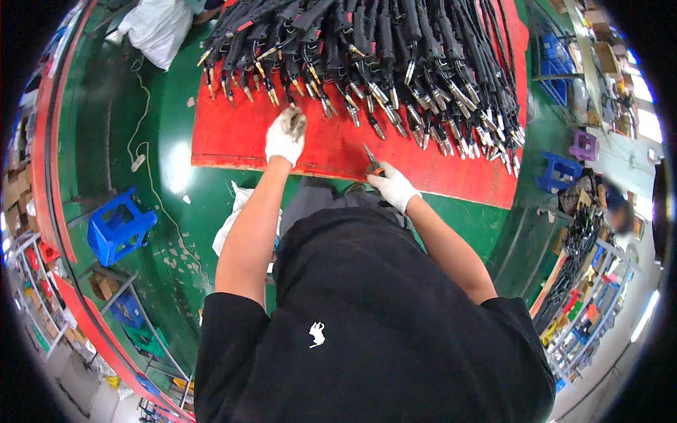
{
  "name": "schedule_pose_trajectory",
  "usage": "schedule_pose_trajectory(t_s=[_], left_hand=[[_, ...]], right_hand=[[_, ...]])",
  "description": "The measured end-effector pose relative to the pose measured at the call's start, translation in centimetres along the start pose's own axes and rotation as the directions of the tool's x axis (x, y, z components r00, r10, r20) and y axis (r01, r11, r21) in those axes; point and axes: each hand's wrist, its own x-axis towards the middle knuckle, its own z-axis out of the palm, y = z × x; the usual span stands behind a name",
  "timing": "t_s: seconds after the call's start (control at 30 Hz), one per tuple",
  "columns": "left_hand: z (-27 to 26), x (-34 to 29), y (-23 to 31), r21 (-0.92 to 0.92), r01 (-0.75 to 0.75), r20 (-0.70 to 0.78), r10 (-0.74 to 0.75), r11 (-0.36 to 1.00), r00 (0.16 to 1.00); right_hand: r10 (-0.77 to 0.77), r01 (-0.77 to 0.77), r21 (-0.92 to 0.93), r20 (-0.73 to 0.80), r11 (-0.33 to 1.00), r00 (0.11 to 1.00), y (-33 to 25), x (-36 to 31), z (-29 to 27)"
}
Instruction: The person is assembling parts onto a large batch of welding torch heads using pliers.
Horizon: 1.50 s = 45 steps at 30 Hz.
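Observation:
Many black welding torches (384,42) lie heaped on a red table (233,141), their bent necks and brass or silver-coloured tips pointing toward me. My left hand (285,135), in a white glove with soiled fingers, is closed at the near edge of the heap. One torch neck runs down to its fingertips; whether the fingers grip it is hidden. To the right, my gloved right hand (395,187) is wrapped round a hand tool (371,156) with a pointed metal end and an orange and black handle. The tool points up and left, apart from the torches.
On the green floor at left stand a blue stool (120,227) and a white sack (159,32), with a pale cable (151,187) between them. At right are another blue stool (559,171), a purple stool (584,144) and a second heap of black torches (575,261).

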Motion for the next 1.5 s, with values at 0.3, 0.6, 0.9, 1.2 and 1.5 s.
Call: schedule_pose_trajectory(t_s=[0.3, 0.6, 0.9, 1.2, 1.5], left_hand=[[2.2, 4.1, 3.6, -0.286, 0.645, 0.259, -0.592, 0.708, 0.764], [-0.8, 5.5, 4.1, -0.438, 0.643, 0.404, -0.502, 0.628, 0.765], [-0.6, 6.1, 6.4, -0.325, 0.726, 0.354, -0.634, 0.606, 0.687], [-1.1, 5.7, 0.0, -0.364, 0.547, 0.447, -0.374, 0.754, 0.813], [0.5, 5.2, 4.3, -0.357, 0.684, 0.378, -0.571, 0.636, 0.729]], right_hand=[[-0.002, -0.007, -0.199, -0.046, 0.980, 0.999, -7.6, 6.9, 3.9], [0.019, -0.055, -0.306, -0.120, 0.951, 0.993, -11.5, 11.7, 5.8], [0.090, -0.112, -0.342, -0.081, 0.933, 0.993, -11.5, 14.0, 5.8], [-0.052, -0.071, -0.434, -0.265, 0.898, 0.963, -13.7, 11.5, 7.5], [-0.244, 0.013, -0.491, -0.410, 0.871, 0.879, -10.8, 11.5, 8.8]])
